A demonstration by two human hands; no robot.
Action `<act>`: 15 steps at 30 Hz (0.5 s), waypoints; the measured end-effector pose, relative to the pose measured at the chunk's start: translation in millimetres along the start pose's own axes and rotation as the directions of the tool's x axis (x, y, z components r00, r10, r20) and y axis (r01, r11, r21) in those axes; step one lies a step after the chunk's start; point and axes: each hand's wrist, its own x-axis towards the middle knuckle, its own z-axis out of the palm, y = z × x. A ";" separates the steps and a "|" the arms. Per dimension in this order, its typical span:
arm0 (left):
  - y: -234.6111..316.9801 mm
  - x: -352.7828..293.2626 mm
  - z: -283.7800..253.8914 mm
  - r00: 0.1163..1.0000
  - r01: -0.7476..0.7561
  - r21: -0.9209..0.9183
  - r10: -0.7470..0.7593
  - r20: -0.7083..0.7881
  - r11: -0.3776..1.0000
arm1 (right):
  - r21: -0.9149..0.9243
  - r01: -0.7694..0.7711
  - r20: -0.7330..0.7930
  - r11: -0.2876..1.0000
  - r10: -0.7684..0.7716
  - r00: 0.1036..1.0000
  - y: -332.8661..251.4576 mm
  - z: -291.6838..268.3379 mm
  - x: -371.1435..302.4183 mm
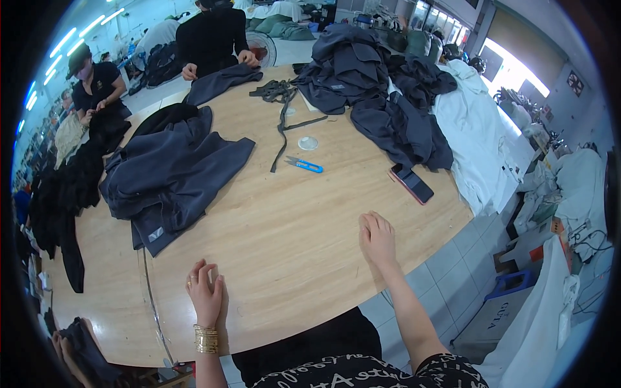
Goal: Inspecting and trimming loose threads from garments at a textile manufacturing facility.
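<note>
My left hand (205, 292) rests flat on the wooden table (284, 233) near its front edge, fingers apart, holding nothing; gold bangles circle its wrist. My right hand (377, 237) lies palm down on the table further right, fingers loosely together, empty. A dark grey garment (169, 176) is heaped to the left, beyond my left hand. Blue thread snips (304, 165) and a small clear round disc (308, 143) lie at mid-table. A phone in a pink case (411, 183) sits near the right edge.
A large pile of dark grey garments (375, 84) covers the far right of the table, with white cloth (475, 136) beside it. A grey strap (283, 123) trails across the middle. Two people in black (213, 35) (96, 84) work at the far side. Tiled floor lies right.
</note>
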 end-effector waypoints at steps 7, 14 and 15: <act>0.3 -0.3 -2.6 1.000 0.002 0.017 -0.002 -0.002 1.000 | -0.051 -0.010 0.032 0.999 0.012 0.999 -11.5 2.0 9.7; -0.6 -0.9 -6.9 1.000 0.026 0.024 -0.027 0.006 0.999 | 0.156 0.208 -0.017 0.966 -0.208 0.978 -71.9 70.7 93.9; 1.3 0.8 -4.9 1.000 0.028 0.023 -0.028 0.014 0.999 | 0.148 0.216 -0.041 0.965 -0.212 0.976 -71.5 86.4 108.8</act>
